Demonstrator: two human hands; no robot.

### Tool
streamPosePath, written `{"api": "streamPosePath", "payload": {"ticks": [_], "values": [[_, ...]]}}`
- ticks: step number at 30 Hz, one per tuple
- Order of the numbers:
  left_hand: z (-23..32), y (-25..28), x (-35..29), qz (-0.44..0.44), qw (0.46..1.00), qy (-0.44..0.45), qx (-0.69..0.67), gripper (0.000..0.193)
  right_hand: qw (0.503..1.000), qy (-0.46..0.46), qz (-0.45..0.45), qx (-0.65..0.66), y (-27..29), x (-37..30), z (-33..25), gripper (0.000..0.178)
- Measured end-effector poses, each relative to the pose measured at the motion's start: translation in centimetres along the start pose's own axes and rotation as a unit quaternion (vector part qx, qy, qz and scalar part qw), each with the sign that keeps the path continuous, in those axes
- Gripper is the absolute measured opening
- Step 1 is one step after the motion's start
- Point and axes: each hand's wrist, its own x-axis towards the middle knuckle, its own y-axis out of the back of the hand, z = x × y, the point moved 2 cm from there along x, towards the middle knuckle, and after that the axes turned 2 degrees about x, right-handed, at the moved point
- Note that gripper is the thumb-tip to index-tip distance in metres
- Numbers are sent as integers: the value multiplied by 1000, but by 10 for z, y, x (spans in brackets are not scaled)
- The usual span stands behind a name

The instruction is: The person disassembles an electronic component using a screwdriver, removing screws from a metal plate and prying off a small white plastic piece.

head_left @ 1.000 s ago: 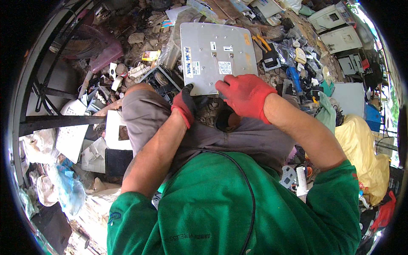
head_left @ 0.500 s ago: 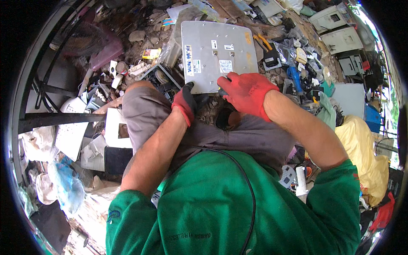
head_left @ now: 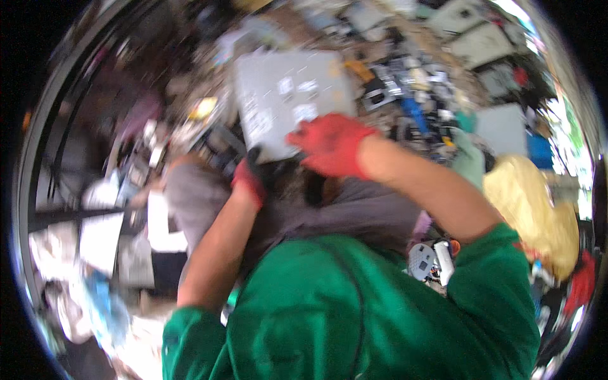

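The grey panel (head_left: 295,101) in front of the person looks whole, white labels (head_left: 304,112) on its face, no part visibly off; the left hand (head_left: 249,177) seems closed on its near corner, while the right hand (head_left: 332,145) curls its fingers by the near edge, blur hiding whether they grip anything

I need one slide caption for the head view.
Red-gloved left hand and right hand at the near edge of a flat grey panel, amid mixed clutter.
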Motion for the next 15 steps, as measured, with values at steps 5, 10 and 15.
{"api": "streamPosePath", "payload": {"ticks": [5, 10, 15], "values": [[-15, -45, -23, -308, 932, 12, 192, 65, 998, -23, -44, 50, -32, 16, 2, 28], [-64, -111, -21, -214, 822, -60, 524, 65, 996, -1, 88, 3, -39, -5, 5, 32], [-85, -147, -25, -211, 734, -106, 637, 65, 982, -44, 173, 55, -19, -43, 0, 36]]}}
